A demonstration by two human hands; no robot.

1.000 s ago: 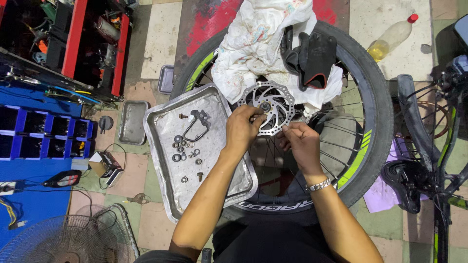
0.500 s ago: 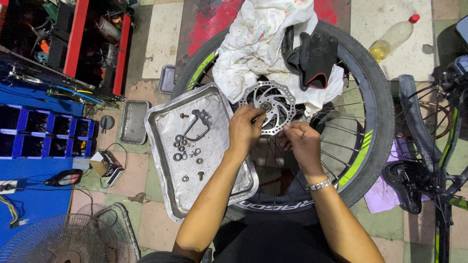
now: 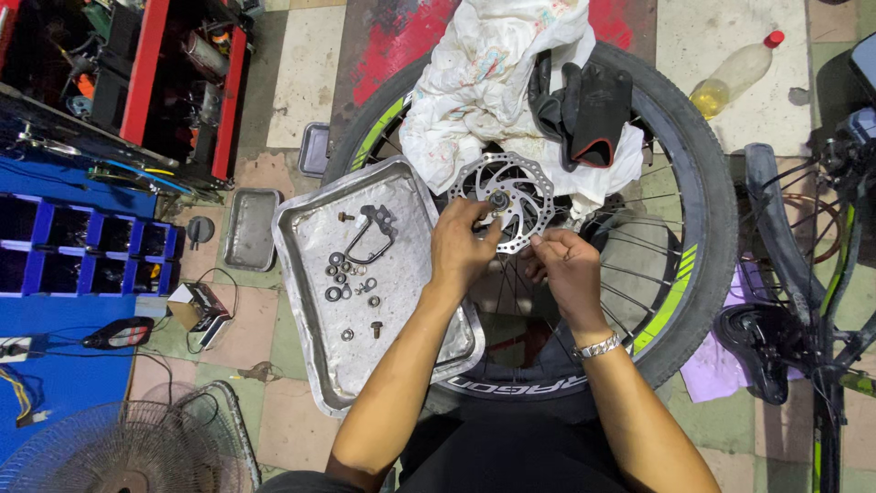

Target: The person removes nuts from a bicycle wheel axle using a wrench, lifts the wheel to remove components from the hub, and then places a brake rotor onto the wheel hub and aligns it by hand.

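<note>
Steel brake disc [image 3: 507, 198] pinched by left hand [image 3: 464, 246]; right hand [image 3: 564, 269] loosely curled beside it.

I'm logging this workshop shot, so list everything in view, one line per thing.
bicycle wheel: one, black tyre, green marks, flat on floor
brake disc: one, silver, at hub
metal tray: one, silver, left of wheel, holding small parts
rag: one, white, on wheel
glove: one, black, on rag
bottle: one, yellowish, red cap, top right
fan: one, grey, bottom left
left hand: at disc centre
right hand: beside disc
</note>
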